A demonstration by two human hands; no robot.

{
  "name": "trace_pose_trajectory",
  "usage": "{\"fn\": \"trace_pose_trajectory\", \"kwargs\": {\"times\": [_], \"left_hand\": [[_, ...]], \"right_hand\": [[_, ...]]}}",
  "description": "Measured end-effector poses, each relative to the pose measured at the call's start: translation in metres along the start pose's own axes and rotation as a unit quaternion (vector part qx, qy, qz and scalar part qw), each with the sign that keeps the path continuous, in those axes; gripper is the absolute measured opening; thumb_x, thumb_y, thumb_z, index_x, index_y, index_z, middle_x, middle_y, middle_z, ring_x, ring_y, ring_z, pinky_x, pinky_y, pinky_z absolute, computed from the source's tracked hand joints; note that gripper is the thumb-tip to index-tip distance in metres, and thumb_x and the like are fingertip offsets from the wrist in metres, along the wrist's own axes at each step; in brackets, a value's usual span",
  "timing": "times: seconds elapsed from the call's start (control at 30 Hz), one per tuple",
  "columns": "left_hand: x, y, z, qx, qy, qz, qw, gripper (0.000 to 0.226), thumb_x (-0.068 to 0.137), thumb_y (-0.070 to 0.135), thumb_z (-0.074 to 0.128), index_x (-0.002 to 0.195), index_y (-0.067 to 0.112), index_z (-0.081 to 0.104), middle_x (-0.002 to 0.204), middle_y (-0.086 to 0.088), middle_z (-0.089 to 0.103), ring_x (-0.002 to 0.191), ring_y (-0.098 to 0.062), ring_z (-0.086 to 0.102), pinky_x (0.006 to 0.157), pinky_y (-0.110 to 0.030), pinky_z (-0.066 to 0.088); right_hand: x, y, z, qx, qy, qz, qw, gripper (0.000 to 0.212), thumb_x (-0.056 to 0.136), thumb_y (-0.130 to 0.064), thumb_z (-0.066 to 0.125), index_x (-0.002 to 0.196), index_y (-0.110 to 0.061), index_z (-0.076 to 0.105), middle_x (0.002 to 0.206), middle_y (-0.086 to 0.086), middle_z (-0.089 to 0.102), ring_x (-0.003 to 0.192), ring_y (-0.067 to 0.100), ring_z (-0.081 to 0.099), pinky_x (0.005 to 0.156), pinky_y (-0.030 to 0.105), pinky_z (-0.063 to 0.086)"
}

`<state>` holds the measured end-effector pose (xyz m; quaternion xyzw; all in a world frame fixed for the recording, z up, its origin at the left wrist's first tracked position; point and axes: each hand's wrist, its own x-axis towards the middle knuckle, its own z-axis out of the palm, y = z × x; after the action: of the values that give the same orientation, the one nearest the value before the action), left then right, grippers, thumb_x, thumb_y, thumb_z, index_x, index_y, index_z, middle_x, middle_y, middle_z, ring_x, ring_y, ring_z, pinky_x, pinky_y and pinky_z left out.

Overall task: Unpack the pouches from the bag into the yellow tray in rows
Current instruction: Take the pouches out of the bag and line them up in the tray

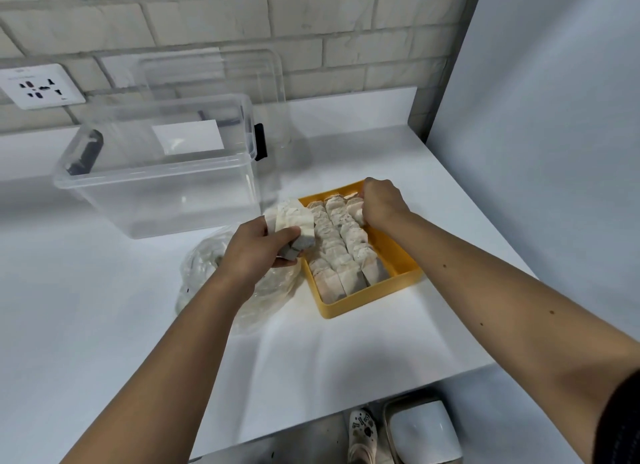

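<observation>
Presently, the yellow tray [347, 307] lies on the white table [138, 325], just right of the picture centre, its long axis running from 6 o'clock to 12 o'clock with a slight lean to the left. The pouches [341, 252] in it stand in three rows along that axis, each one overlapping the next, and a bare strip of tray floor shows along the 3 o'clock side. The right hand [381, 203] is at the 12 o'clock end of the tray, over the third row. Its fingers are curled downward and held together on the top of the far pouch [356, 211] (the fingertips are hidden behind the back of the hand, so the exact grip cannot be told). The left hand [256, 245] is just beside the tray at 9 o'clock and grips a stack of pouches [294, 221], with the thumb laid across the front of the stack and the fingers curled beneath it; the stack fans upward toward 12 o'clock and reaches over the tray's left rim. The clear plastic bag [204, 266] lies crumpled on the table at 8 o'clock from the tray, partly under the left wrist. A clear storage box [156, 186] with dark latches stands at 10 o'clock, well apart from the tray, and its lid [242, 72] leans on the brick wall behind it. A wall socket [40, 85] sits at the far left. Below the table edge, at 6 o'clock, a white shoe [362, 432] is visible.
</observation>
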<state>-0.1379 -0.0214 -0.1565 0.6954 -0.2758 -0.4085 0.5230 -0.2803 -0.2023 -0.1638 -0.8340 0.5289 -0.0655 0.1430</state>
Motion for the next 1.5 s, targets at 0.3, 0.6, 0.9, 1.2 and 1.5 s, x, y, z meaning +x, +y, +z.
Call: {"fn": "trace_pose_trajectory", "kwargs": {"times": [0.3, 0.6, 0.9, 1.2, 1.5], "left_hand": [[0.005, -0.009, 0.015, 0.004, 0.002, -0.013, 1.0, 0.014, 0.09, 0.015, 0.071, 0.102, 0.009, 0.07, 0.095, -0.01, 0.075, 0.081, -0.02, 0.072, 0.073, -0.032, 0.061], [0.011, -0.005, 0.015, 0.021, 0.022, -0.003, 1.0, 0.016, 0.09, 0.016, 0.071, 0.103, 0.009, 0.069, 0.096, -0.009, 0.074, 0.085, -0.021, 0.073, 0.07, -0.029, 0.061], [0.016, -0.002, 0.011, 0.039, 0.019, -0.001, 0.999, 0.017, 0.091, 0.018, 0.07, 0.105, 0.007, 0.069, 0.096, -0.011, 0.074, 0.08, -0.019, 0.072, 0.068, -0.026, 0.061], [0.006, 0.008, 0.02, 0.036, -0.033, 0.031, 0.998, 0.005, 0.091, 0.016, 0.07, 0.094, 0.013, 0.071, 0.08, -0.005, 0.075, 0.064, -0.014, 0.069, 0.056, -0.026, 0.058], [-0.002, 0.005, 0.029, 0.051, -0.066, 0.024, 0.996, 0.008, 0.089, 0.017, 0.073, 0.096, 0.013, 0.073, 0.087, -0.011, 0.076, 0.067, -0.017, 0.07, 0.059, -0.026, 0.06]], "right_hand": [[0.004, 0.0, 0.008, -0.016, 0.035, -0.017, 0.999, 0.029, 0.091, 0.006, 0.047, 0.119, -0.001, 0.053, 0.111, 0.019, 0.062, 0.099, 0.034, 0.062, 0.071, 0.031, 0.043], [0.008, 0.0, 0.015, -0.043, 0.071, -0.039, 0.996, 0.025, 0.09, 0.007, 0.048, 0.114, 0.001, 0.048, 0.101, 0.02, 0.064, 0.088, 0.035, 0.064, 0.061, 0.03, 0.038], [0.004, 0.012, 0.005, -0.023, 0.131, -0.079, 0.988, 0.017, 0.09, -0.007, 0.063, 0.105, -0.005, 0.056, 0.094, 0.013, 0.067, 0.076, 0.025, 0.061, 0.062, 0.03, 0.048], [-0.066, -0.012, -0.01, 0.498, -0.056, -0.047, 0.864, 0.017, 0.082, -0.023, 0.077, 0.094, -0.012, 0.072, 0.086, 0.012, 0.071, 0.064, 0.021, 0.068, 0.067, 0.039, 0.061], [-0.087, 0.002, -0.008, 0.423, 0.003, -0.062, 0.904, 0.015, 0.074, -0.02, 0.084, 0.077, -0.017, 0.07, 0.074, 0.005, 0.071, 0.062, 0.021, 0.069, 0.066, 0.034, 0.06]]}}
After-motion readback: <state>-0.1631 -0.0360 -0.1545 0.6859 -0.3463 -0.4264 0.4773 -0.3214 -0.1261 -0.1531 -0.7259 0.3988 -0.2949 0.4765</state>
